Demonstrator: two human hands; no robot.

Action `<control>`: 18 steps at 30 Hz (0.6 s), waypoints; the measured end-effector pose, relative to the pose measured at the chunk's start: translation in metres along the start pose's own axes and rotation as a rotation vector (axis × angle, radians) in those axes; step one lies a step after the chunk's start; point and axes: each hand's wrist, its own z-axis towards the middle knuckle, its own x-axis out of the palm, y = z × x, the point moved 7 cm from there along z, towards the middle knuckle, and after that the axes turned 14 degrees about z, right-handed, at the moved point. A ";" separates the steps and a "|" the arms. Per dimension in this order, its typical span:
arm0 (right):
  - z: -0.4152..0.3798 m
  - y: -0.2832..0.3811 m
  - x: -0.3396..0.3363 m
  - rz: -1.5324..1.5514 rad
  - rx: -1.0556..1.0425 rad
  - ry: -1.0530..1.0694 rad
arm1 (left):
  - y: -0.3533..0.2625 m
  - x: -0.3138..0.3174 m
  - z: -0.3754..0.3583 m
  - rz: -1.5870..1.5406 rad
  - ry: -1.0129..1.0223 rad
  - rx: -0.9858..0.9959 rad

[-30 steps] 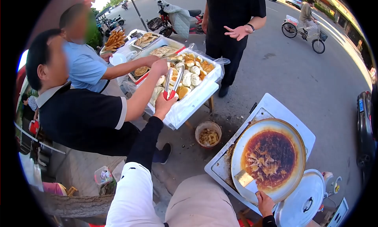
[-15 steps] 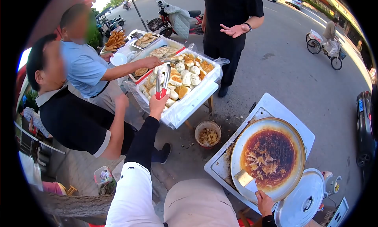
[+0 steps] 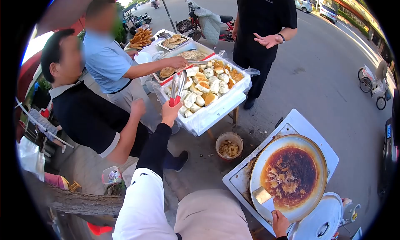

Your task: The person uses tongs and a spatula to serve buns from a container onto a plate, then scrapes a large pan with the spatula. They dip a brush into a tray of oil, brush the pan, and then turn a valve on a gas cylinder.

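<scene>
My left hand (image 3: 170,114) is closed on the red handles of metal tongs (image 3: 182,84), whose tips reach over the near left part of a white foam box (image 3: 225,109). Stuffed buns (image 3: 203,86), white with browned sides, fill that box on a plastic liner. My right hand (image 3: 281,222) grips a flat metal spatula (image 3: 262,196) by its handle. The blade lies over the left rim side of a wide round pan (image 3: 323,173). Dark brown residue and pale scraps (image 3: 283,179) cover the pan's middle.
A co-worker in a light blue shirt (image 3: 104,61) reaches tongs over the trays; another person in black (image 3: 91,111) stands closer. Across the box, a person in a police shirt (image 3: 262,11) holds out a palm. A bucket (image 3: 229,145) and a large lid (image 3: 321,219) flank the stove (image 3: 235,179).
The view has turned, so the stall and people sit farther right and lower. Both hands keep their tools in nearly the same places. The tricycle on the road has moved toward the right edge.
</scene>
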 end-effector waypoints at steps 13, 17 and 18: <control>0.006 -0.041 0.019 -0.141 -0.011 0.177 | 0.036 -0.076 0.010 0.327 -0.121 0.153; 0.005 -0.038 0.019 -0.103 -0.033 0.177 | 0.025 -0.081 0.000 0.138 -0.143 0.164; 0.005 -0.039 0.018 -0.096 -0.044 0.177 | 0.017 -0.077 -0.007 0.117 -0.076 0.139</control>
